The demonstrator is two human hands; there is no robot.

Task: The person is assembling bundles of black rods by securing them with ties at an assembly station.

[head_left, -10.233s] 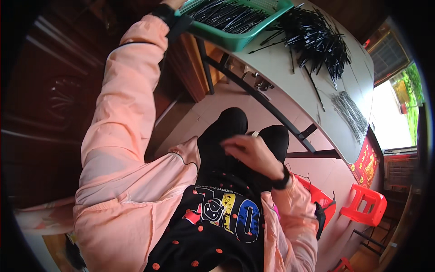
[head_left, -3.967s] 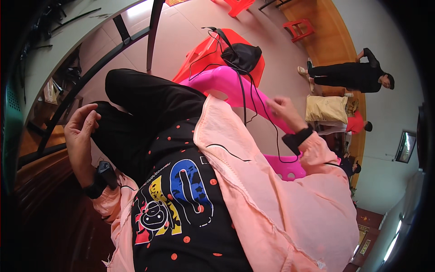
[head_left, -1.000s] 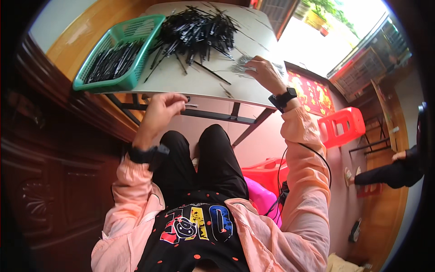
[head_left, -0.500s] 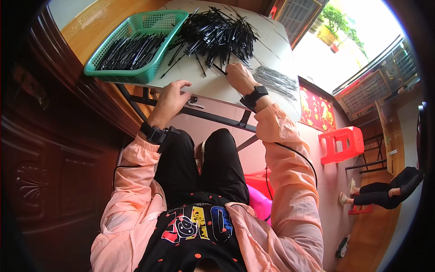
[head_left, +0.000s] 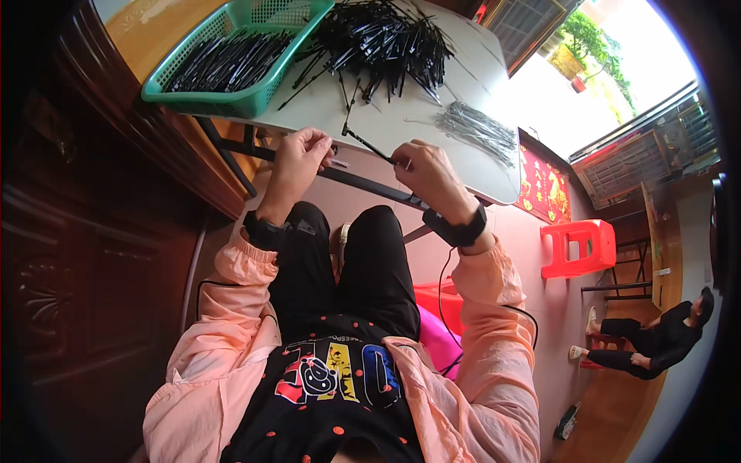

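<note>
My right hand (head_left: 430, 174) pinches one end of a slim black rod (head_left: 369, 144) above the table's near edge; its other end has a small angled tip pointing left. Close to that tip is my left hand (head_left: 296, 160), with thumb and fingertips pressed together; whatever lies between them is too small to make out. Beyond both hands, a heap of similar thin black rods (head_left: 397, 50) spreads over the white table (head_left: 309, 112). More black rods (head_left: 228, 63) fill a green plastic basket (head_left: 204, 103) on the left.
A bundle of thin silvery wires (head_left: 478, 130) lies at the table's right side. Dark metal table legs (head_left: 231, 158) stand below. A red stool (head_left: 579, 247) is on the floor to the right, and a person in black (head_left: 652, 339) sits farther off.
My right hand has drawn back from the heap toward me with a black rod in its fingers. My left hand's fingers, apart before, have come together.
</note>
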